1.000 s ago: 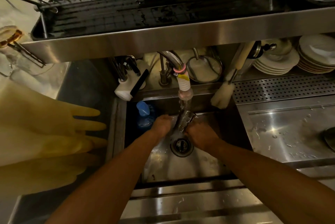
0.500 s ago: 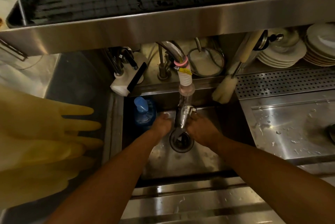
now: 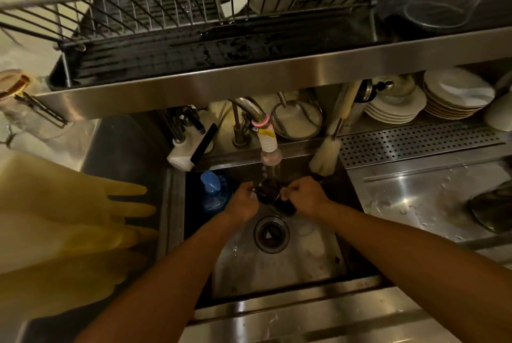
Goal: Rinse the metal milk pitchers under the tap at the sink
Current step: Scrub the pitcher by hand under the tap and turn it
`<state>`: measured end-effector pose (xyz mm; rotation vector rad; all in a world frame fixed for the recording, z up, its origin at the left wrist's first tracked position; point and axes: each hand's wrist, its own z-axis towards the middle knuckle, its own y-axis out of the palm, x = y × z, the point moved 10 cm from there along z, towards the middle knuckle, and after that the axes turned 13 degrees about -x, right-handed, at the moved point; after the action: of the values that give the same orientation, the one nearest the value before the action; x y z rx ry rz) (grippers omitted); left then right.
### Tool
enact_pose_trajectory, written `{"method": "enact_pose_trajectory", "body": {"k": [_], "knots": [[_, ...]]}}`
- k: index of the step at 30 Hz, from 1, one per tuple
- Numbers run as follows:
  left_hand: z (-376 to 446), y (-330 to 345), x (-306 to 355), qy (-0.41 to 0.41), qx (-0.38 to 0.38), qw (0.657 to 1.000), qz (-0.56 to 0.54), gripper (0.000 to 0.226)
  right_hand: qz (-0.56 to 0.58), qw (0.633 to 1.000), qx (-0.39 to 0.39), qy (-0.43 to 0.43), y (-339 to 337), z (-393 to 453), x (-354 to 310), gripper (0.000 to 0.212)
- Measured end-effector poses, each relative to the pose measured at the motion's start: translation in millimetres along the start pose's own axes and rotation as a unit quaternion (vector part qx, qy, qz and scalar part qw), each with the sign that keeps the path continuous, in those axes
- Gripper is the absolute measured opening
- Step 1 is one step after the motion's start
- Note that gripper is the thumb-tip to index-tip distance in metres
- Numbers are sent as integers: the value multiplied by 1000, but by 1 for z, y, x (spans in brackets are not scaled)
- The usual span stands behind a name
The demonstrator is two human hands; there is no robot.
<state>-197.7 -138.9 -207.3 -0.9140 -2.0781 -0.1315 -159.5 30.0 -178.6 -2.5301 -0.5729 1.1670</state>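
1. The left hand (image 3: 243,199) and the right hand (image 3: 302,195) are both in the sink (image 3: 277,273), under the tap (image 3: 267,138).
2. Between the hands is a small dark pitcher (image 3: 267,193). It sits right under the tap, at 12 o'clock from the drain (image 3: 271,234).
3. Water (image 3: 270,170) runs down from the tap onto the pitcher.
4. The left hand's fingers are curled at the pitcher's left side and look to be holding it.
5. The right hand's fingers are curled at the pitcher's right side and look to be holding it too. It is dark there, so how each finger lies is hard to see.
6. A blue bottle (image 3: 212,190) stands in the sink at 9 o'clock from the hands.
7. Big yellow gloves (image 3: 69,218) hang at the far left, well apart from the sink.
8. A brush (image 3: 325,156) leans at 1 o'clock from the hands, just beside the tap.
9. White plates (image 3: 396,107) are stacked at 2 o'clock, under a metal shelf (image 3: 249,82).
10. A wire rack (image 3: 166,9) sits on top of the shelf.
11. A wet metal counter (image 3: 415,201) lies at 3 o'clock from the sink.
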Motion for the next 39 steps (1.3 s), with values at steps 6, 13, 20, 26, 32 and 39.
{"method": "enact_pose_trajectory", "body": {"k": [6,13,20,26,32,39], "knots": [[-14,-2,24,72,-29,995,67,96,176,984,-6,-8,-9,-21,-5,14],[-21,-2,50,171,15,985,-16,87,233,968,-11,-94,-14,-39,-16,30],[-29,-3,68,217,50,975,-9,77,193,975,0,-108,-23,-44,-21,35],[-39,-9,78,235,57,970,22,74,101,992,-16,-71,-17,-35,-31,34],[-31,-14,65,178,39,983,32,78,28,999,-17,-17,-7,-24,-37,32],[-33,-59,59,115,130,971,-163,47,-82,996,34,31,-14,-18,-31,36]]}}
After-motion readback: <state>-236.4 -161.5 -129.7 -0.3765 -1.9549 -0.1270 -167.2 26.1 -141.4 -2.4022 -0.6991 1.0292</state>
